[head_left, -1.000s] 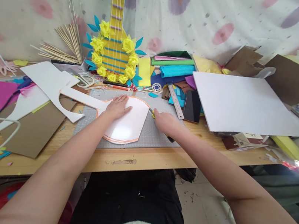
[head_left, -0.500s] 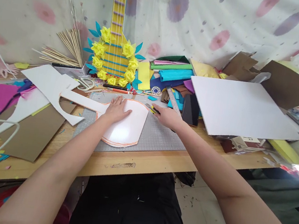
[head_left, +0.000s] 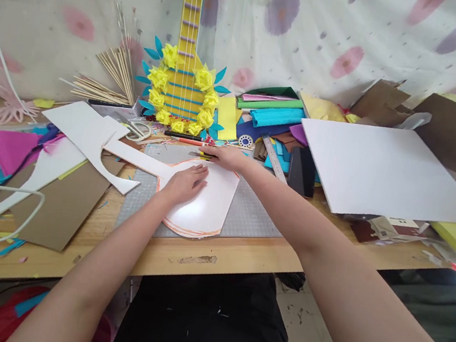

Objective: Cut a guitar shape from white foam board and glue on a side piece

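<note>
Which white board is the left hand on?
The orange-edged, long-necked board on the grey mat; the big rectangular board and white offcuts lie untouched.

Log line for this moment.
left hand: resting on white cutout | right hand: holding yellow cutter near far edge | cutting mat: beneath

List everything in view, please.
guitar-shaped cutout: one, white, on cutting mat
cutting mat: one, grey, on table
table: one, light brown, beneath
utility knife: one, yellow-black, in right hand
model guitar: one, yellow, at back
phone: one, black, beside ruler
ruler: one, silver, beside phone
sticks: many, tan, back left
panel: one, white, right
offcuts: several, white, left
paper rolls: several, multicoloured, back
cardboard: several, brown, both sides
left hand: one, bare, on guitar-shaped cutout
right hand: one, bare, around utility knife
</note>
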`<state>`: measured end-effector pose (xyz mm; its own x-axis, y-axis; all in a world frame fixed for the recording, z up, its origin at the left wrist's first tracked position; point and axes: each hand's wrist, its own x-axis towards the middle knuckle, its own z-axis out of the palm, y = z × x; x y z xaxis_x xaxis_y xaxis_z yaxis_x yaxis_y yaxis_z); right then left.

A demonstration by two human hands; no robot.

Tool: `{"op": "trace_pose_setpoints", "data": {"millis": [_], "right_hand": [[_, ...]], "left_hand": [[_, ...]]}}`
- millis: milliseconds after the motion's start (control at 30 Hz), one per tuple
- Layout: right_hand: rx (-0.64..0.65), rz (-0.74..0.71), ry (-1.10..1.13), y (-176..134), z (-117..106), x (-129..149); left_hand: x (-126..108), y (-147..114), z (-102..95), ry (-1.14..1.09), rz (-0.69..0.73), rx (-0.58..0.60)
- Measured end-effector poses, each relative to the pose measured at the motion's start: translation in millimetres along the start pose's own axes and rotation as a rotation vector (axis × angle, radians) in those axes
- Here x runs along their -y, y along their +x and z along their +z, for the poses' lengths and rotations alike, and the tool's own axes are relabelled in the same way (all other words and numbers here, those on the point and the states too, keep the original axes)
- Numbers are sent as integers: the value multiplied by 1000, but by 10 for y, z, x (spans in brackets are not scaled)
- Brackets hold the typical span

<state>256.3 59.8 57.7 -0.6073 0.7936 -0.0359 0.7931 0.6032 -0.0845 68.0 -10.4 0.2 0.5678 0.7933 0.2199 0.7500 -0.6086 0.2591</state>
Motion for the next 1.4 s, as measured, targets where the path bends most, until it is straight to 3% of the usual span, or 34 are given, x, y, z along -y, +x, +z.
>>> {"op": "trace_pose_setpoints", "data": {"millis": [333,967,1133,1300,1400], "right_hand": [[143,-38,-116,180,-171,44],[169,-144,-289,286,-343,108],[90,36,-57,238,-230,-23],[127,320,271,136,-115,-154],[151,449,426,80,-121,-171]], "left_hand": [[31,-22,43,-109,0,-53],[13,-21,53,-133,-16,-70],[8,-9,26,-125,-29,-122],[72,42,-5,75,-383,-332],[87,51,12,138,-453,-346]]}}
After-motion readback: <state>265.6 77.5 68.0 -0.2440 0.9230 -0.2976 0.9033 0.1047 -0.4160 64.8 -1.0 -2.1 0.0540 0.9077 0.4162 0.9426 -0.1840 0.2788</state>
